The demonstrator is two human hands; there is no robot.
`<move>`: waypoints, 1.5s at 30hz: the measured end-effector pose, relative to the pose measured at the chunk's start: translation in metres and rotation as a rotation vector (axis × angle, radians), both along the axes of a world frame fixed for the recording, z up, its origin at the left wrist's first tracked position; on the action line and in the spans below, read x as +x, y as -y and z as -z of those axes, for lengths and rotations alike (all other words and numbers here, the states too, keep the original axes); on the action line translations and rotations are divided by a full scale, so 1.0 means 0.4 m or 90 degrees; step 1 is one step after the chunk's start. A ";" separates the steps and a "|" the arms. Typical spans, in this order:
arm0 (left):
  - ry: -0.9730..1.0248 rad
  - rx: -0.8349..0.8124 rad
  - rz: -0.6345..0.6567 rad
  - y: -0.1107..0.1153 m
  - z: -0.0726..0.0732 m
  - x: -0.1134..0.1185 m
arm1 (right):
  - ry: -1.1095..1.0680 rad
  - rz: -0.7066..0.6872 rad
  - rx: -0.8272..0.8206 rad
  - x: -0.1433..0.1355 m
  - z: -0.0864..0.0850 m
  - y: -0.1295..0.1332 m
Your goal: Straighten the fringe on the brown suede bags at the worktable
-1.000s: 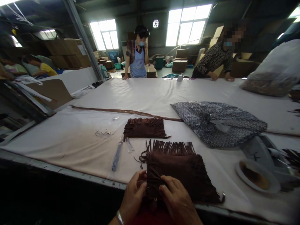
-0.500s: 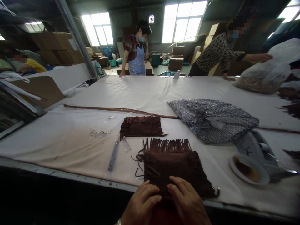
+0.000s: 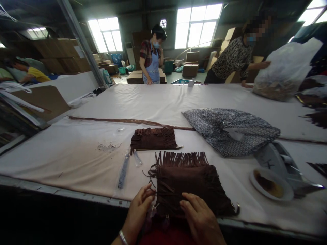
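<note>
L hand (image 3: 137, 210) shifts outward, half-curled, hold unclear; pouch (image 3: 187, 177) under R hand (image 3: 198, 214), fingers loose, prob. soft, best edge-gripped.

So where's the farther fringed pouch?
In the head view, the farther fringed pouch lies on the white tabletop, slightly left of centre, beyond the nearer pouch.

The white-covered table (image 3: 87, 166) (worn in one patch) bears fringed brown pouches (image 3: 189, 180) (image 3: 153, 141).

Right hand (image 3: 199, 214) partly hides pouch (image 3: 189, 180); forearms (image 3: 213, 238) cropped.
</note>
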State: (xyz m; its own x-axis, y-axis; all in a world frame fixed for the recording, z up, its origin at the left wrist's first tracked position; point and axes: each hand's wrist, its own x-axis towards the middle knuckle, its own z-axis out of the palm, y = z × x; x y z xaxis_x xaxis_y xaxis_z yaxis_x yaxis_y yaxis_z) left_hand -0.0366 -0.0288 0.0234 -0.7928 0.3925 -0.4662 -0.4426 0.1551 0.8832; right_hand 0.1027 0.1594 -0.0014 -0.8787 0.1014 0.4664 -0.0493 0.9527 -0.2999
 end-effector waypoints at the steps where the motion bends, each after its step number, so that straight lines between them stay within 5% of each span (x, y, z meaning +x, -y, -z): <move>1: 0.024 0.041 -0.019 -0.009 -0.001 0.004 | -0.001 0.001 0.001 0.002 0.000 -0.002; 4: 0.023 0.099 -0.054 -0.025 0.005 0.025 | -0.002 0.008 -0.007 0.007 0.002 -0.003; 6: -0.084 0.067 -0.029 -0.025 0.018 0.044 | 0.002 0.012 -0.016 0.009 0.003 -0.001; 12: -0.700 -0.180 0.254 -0.017 0.071 0.079 | -0.008 0.008 -0.010 0.004 -0.003 0.002; 17: -0.985 -0.132 0.392 -0.019 0.079 0.067 | -0.043 0.003 0.015 -0.006 -0.008 -0.003; 20: -0.853 -0.074 0.358 -0.003 0.051 0.053 | -0.049 -0.007 0.033 -0.020 -0.020 0.001; 25: -0.168 -0.048 0.075 0.001 0.010 0.007 | -0.029 -0.033 0.060 -0.061 -0.031 0.028; 28: 0.062 0.085 -0.002 -0.024 0.017 -0.031 | -0.047 -0.026 0.037 -0.076 -0.016 0.040; 38: 0.152 0.210 -0.121 -0.088 0.007 -0.057 | -0.089 -0.023 0.043 -0.073 0.018 0.025; 45: 0.101 0.287 -0.209 -0.137 0.048 -0.090 | -0.123 -0.020 0.054 -0.079 0.029 0.021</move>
